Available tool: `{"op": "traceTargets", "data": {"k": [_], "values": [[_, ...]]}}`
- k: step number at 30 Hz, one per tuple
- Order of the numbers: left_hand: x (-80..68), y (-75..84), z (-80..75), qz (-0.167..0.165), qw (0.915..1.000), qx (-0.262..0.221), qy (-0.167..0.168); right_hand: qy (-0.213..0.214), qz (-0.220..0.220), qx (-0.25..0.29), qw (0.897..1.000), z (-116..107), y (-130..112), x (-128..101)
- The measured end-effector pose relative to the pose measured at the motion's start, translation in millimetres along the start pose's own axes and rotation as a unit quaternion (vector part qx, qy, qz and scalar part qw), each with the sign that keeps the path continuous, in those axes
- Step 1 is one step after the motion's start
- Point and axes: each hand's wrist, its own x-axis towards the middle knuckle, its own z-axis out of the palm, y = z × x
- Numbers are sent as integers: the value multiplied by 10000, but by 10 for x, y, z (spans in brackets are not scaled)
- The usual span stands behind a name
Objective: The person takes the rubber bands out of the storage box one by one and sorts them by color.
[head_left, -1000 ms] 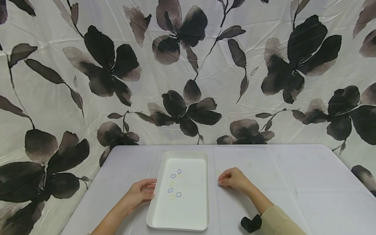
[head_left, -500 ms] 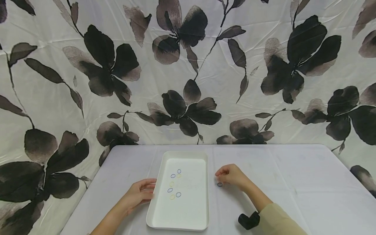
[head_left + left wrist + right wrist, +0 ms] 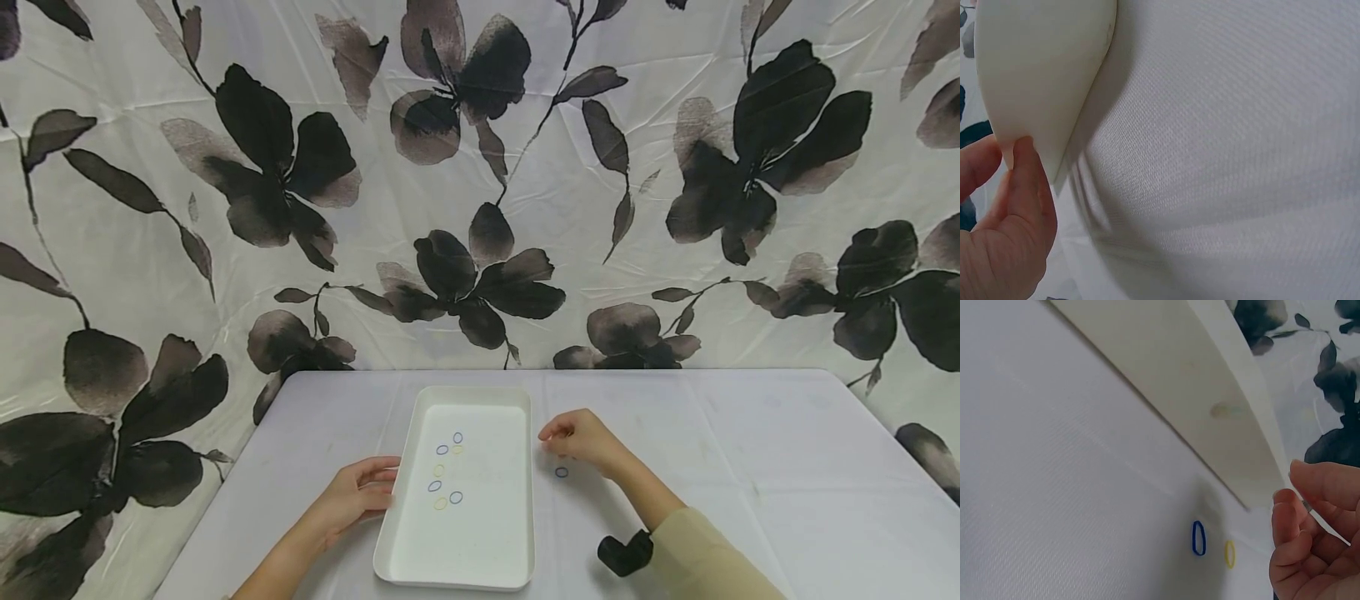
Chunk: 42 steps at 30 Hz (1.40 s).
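A white tray (image 3: 517,500) lies on the table, with several thin blue and yellow rubber bands (image 3: 456,497) scattered on its left half. My left hand (image 3: 352,498) pinches the tray's left rim; the left wrist view has that rim between the thumb and fingers. Just right of the tray, my right hand (image 3: 583,437) hovers with its fingertips drawn together. A small greyish bit (image 3: 1307,505) shows between them; its kind I cannot tell. Below that hand, a blue rubber band (image 3: 1199,538) and a yellow rubber band (image 3: 1230,554) lie on the table; the hand hides the yellow one in the head view.
White cloth covers the table (image 3: 750,467). Behind it hangs a curtain (image 3: 585,317) with dark flower prints. A black strap-like piece (image 3: 625,553) sits at the right sleeve (image 3: 705,554).
My right hand has lifted off the spot by the blue band and moved left and away toward the tray, uncovering that band. The left hand and tray have stayed put.
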Motion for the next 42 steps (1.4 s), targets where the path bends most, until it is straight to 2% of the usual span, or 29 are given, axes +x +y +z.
{"op": "traceTargets", "data": {"k": [17,42], "values": [[2,4,4,19,10000,-45,9,-198,-132,42,9997,155,-211,114],[-3,7,14,-19,10000,10,93,-367,-232,-23,9991,476,-372,230]]}}
